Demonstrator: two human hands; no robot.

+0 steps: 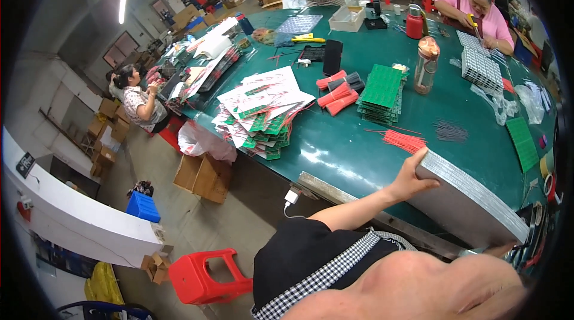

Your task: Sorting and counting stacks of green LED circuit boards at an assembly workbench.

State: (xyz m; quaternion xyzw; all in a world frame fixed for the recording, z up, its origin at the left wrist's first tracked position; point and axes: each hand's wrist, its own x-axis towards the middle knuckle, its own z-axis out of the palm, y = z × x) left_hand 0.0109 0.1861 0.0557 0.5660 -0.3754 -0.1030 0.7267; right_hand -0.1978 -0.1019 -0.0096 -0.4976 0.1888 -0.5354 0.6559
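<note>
My left hand [412, 180] grips the upper left corner of a large grey slab [457, 209], its fingers behind and thumb across the near face. The slab's edge is silvery and layered, like stacked sheets, and it is tilted up on edge at the table's near right. At its lower right corner a small part of my right hand [503, 249] shows, closed against the slab; most of that hand is hidden. Just beyond the left fingers lie loose red wires [402, 140]. A bunch of dark wires [449, 131] lies to their right.
On the green table [335, 167] are stacked green circuit boards [381, 90], wired boards with white sheets [263, 104], red wire bundles [339, 98] and a drink bottle [426, 64]. A co-worker [478, 12] sits across. A red stool [206, 278] and cardboard box [203, 177] stand on the floor.
</note>
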